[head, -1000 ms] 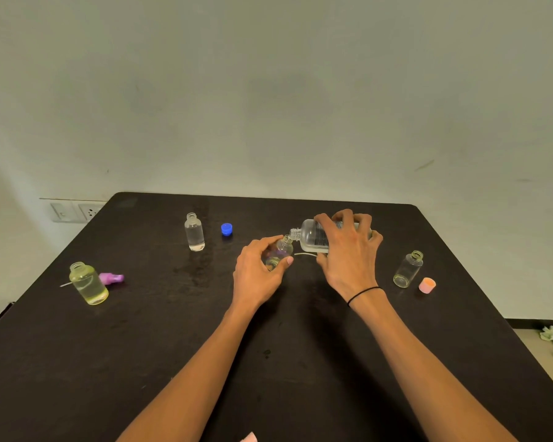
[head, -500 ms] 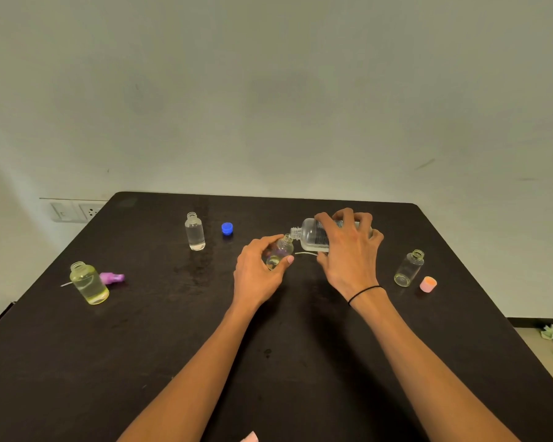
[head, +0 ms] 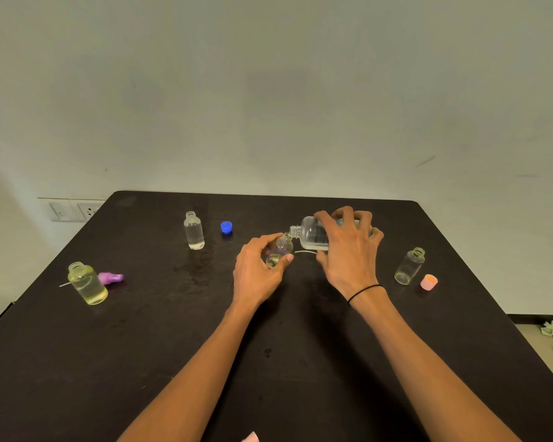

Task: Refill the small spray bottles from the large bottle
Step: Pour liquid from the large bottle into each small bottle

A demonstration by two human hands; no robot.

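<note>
Left hand [head: 258, 272]: fingers and thumb curled in a grip, thumb tip forward, palm turned right.
Right hand [head: 348, 250]: fingers spread and arched over the top in a grasp, back of hand up.
Right wrist: thin black band.
Forearms: bare, both reaching forward, converging.

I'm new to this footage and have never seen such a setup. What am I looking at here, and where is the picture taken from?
There is no machine: a person wears a camera on the head, looking down at both bare hands over a dark table. The right hand grips a large clear plastic bottle, tipped on its side with its open neck at the mouth of a small clear bottle held in the left hand. Around them stand three more open small bottles: one with yellowish liquid, a clear one and a nearly empty one. Loose beside them lie a purple spray top, a blue cap and a pink cap.
</note>
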